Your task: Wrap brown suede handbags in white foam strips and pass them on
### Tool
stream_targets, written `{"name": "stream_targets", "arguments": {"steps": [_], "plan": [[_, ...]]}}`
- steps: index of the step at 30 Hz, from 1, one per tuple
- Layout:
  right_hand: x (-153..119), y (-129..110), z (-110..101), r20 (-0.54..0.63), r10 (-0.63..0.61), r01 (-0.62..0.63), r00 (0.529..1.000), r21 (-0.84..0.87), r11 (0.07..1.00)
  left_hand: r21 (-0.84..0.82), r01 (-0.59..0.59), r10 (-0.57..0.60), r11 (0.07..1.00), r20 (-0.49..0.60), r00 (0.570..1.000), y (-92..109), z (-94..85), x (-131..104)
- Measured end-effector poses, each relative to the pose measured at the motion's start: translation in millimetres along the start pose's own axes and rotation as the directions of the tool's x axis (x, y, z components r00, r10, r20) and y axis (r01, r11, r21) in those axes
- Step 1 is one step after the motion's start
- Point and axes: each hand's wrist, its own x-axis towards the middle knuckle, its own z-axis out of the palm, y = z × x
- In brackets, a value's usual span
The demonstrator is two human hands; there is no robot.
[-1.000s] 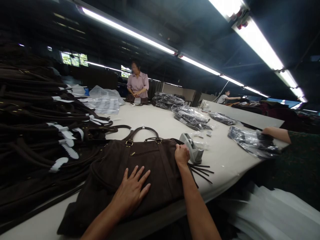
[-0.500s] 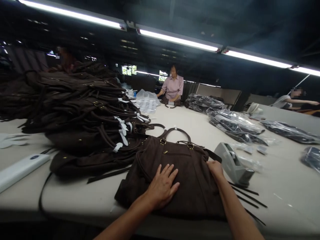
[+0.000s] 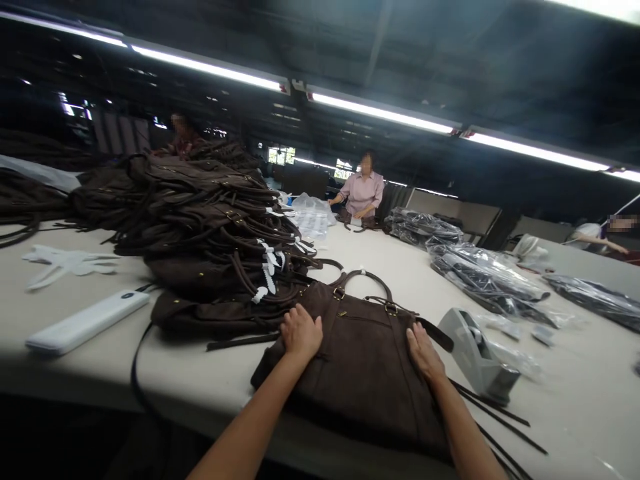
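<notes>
A dark brown handbag (image 3: 367,373) lies flat at the table's front edge, its two looped handles pointing away from me. It has brass-coloured buckles and a zip across the upper part. My left hand (image 3: 302,331) rests on the bag's left side, fingers partly bent and holding nothing. On the right edge lies my right hand (image 3: 424,348), fingers stretched along the side of the bag. Thin dark straps stick out from beneath the bag at the right, close to my right forearm.
A tall pile of brown handbags (image 3: 200,233) with white tags stands at left. Nearby are a white power bank (image 3: 87,321) and a white glove (image 3: 70,263). A grey tape dispenser (image 3: 477,357) is at right, plastic-wrapped bags (image 3: 485,270) behind it. A co-worker (image 3: 363,193) stands across the table.
My left hand has moved from the bag's middle to its upper left side. My right hand has loosened from the edge and now lies flatter. The view has turned left.
</notes>
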Motion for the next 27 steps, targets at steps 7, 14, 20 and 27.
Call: {"name": "stream_targets", "arguments": {"steps": [7,14,20,27], "plan": [[-19,-30,-39,-0.422,-0.308,0.228,0.853,-0.230,0.946,-0.109,0.117,-0.095,0.987,0.189,0.977,-22,7.4,21],[3,-142,-63,-0.084,-0.609,0.613,0.789,0.190,0.767,-0.190,0.177,-0.120,0.966,0.280,0.952,-26,7.6,26],[36,-236,-7,0.115,-0.777,0.681,0.619,0.415,0.604,-0.255,0.198,-0.091,0.946,0.379,0.921,-46,7.8,40],[43,-286,49,0.244,-0.651,0.694,0.719,-0.202,0.691,-0.164,0.110,-0.035,0.980,0.405,0.914,-49,0.6,41]]}}
